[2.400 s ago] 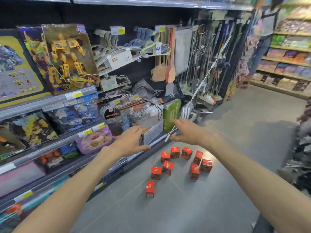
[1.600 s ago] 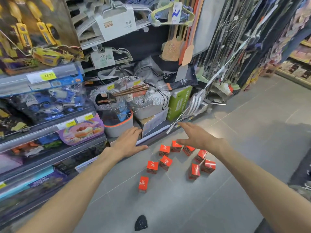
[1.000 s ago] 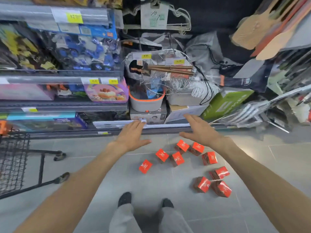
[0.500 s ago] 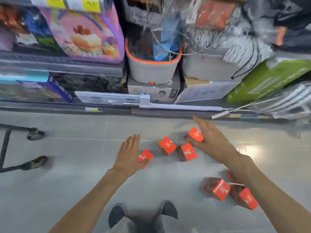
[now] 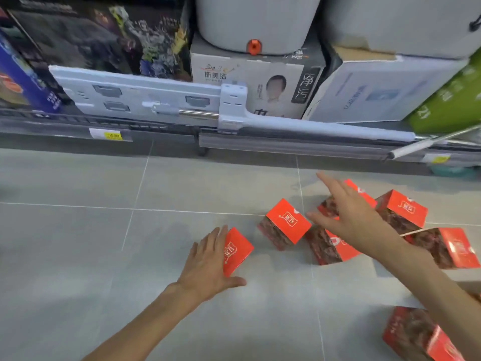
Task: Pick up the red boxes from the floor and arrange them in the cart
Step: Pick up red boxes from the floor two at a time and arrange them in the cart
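grey tiled shop floor below shelf | red boxes scattered right | left hand spread against nearest box | right hand spread, empty | advice: wrap thumb and fingers around opposite sides before lifting

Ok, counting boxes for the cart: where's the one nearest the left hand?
In the head view, that small red cardboard box stands on the grey tiled floor, left of the cluster, against the left hand.

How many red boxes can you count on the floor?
7: one at the left hand; one centre; two under the right hand; two right; one bottom right. Others may be hidden.
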